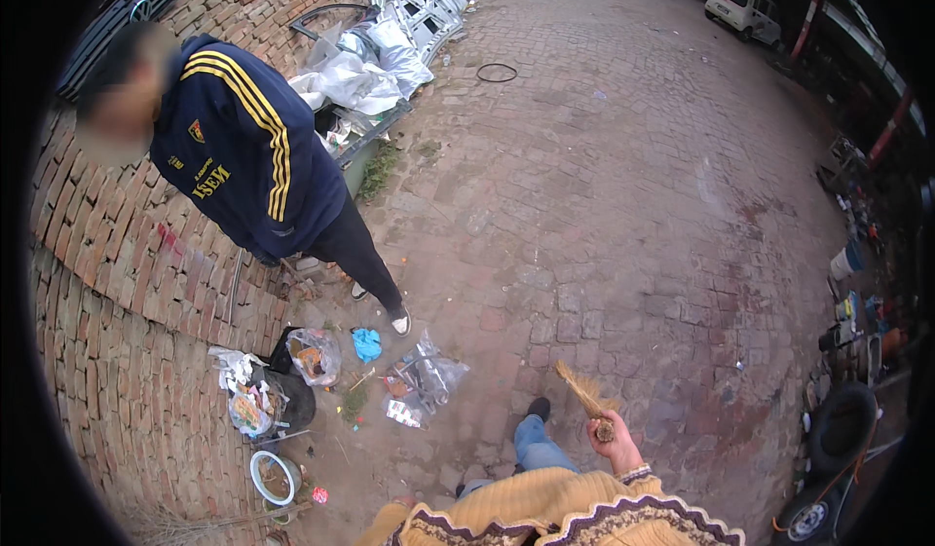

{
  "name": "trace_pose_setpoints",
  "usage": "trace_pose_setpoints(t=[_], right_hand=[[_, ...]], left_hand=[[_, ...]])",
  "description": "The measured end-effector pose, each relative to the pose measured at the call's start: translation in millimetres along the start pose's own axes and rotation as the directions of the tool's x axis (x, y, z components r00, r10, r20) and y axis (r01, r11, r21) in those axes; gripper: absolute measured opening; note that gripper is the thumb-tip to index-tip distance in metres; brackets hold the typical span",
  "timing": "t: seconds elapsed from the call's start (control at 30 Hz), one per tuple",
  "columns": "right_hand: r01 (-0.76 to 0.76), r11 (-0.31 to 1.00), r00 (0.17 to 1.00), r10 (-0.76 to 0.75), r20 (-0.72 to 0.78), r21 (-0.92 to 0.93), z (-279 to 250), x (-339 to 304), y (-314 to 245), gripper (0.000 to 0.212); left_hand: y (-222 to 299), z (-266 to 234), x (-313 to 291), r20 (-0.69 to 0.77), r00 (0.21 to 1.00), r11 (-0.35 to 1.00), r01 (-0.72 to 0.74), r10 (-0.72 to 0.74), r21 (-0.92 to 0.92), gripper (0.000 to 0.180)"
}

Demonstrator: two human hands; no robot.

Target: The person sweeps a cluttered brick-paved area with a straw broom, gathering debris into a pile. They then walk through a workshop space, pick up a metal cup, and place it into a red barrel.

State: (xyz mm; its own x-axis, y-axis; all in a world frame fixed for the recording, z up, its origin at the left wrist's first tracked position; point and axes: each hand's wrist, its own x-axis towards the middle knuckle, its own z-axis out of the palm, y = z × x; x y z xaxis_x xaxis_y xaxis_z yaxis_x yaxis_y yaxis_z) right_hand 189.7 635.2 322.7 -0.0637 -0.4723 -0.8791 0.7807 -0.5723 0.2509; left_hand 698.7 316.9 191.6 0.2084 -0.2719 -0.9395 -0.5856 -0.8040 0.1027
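A straw broom (581, 388), coarse and flared, is held in the wrapped fingers of the right hand (621, 441) above rough brick paving (623, 244), its round butt turned upward. The left hand (405, 501) is barely shown beside the ribbed yellow knitwear (516, 495); its fingers' state cannot be told. Crumpled clear plastic (443, 375) is spread near a rounded black bin (301, 400).

brick-paved ground (623, 195): black ring (497, 81) up top; crumpled blue plastic (367, 344), clear plastic litter (436, 376), black bin (300, 395) lower left.
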Motion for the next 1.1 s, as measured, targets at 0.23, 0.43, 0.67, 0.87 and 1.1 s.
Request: trace_pose_setpoints(t=[0.23,0.43,0.67,0.87,1.1], right_hand=[[-0.004,1.000,0.996,0.003,0.093,0.008,104,21,-101,0.022],[0.038,0.999,0.992,-0.041,0.118,0.021,196,56,-168,0.021],[0.004,0.951,0.952,-0.099,0.291,0.309,295,53,-253,0.020],[0.153,0.817,0.900,-0.347,0.262,0.555,330,5,-301,0.024],[0.268,0.633,0.769,-0.595,0.235,0.726,325,-20,-341,0.025]], left_hand=[[216,145,-58,0.151,0.893,0.904,-0.428,0.424,-0.004,0.018],[356,243,-108,0.288,0.748,0.780,-0.626,0.598,0.007,0.020],[473,293,-48,0.221,0.965,0.929,-0.205,0.139,0.309,0.016],[684,490,-99,0.350,0.911,0.744,-0.388,0.220,0.543,0.015],[780,889,-274,0.824,0.541,0.203,-0.837,0.170,0.508,0.014]])
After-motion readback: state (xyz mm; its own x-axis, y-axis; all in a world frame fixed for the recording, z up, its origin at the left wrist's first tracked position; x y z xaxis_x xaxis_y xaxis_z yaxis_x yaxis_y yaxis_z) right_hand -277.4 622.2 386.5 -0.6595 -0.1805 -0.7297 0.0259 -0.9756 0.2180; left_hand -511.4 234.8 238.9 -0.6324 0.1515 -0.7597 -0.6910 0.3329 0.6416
